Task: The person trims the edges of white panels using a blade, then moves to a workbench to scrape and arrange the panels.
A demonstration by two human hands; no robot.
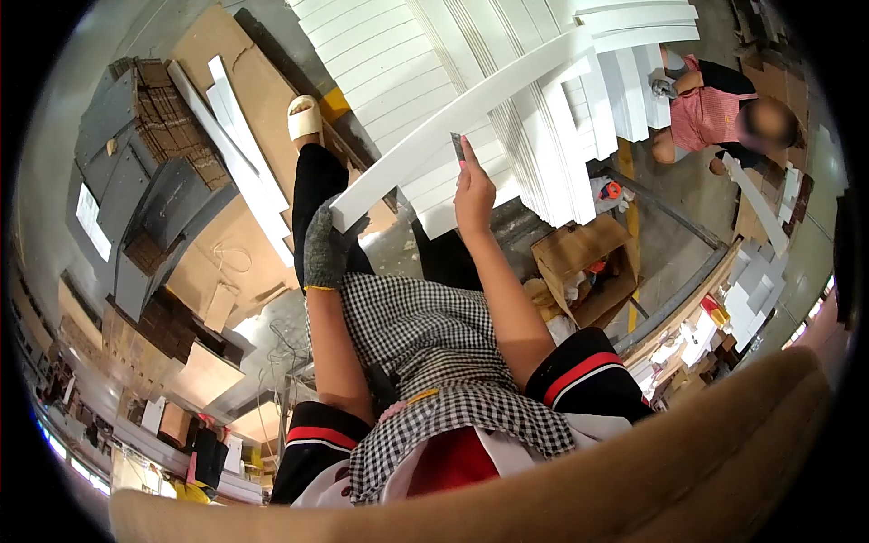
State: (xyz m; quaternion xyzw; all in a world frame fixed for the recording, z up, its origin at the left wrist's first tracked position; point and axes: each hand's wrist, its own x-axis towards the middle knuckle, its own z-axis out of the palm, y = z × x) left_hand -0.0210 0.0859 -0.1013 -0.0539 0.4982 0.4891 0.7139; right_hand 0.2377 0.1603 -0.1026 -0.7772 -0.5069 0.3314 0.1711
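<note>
My left hand [324, 249], in a grey knitted glove with a yellow cuff, is closed around the near end of a long white board [434, 122]. This board slants up to the right above stacked white boards [380, 59]. In my bare right hand [475, 195] is a small flat grey blade-like tool [457, 145]; its exact kind is too small to tell. The fingers are closed on it, with the index finger stretched along it. The tool is beside the lower edge of the held board, and I cannot tell if they touch.
An open cardboard box [588, 262] stands by a metal frame [665, 217] at right. Across the stack, a co-worker [701, 109] in a gloved hand touches white boards. Dark grey panels [118, 154] and loose white strips [240, 136] lie at left, near my foot [305, 118].
</note>
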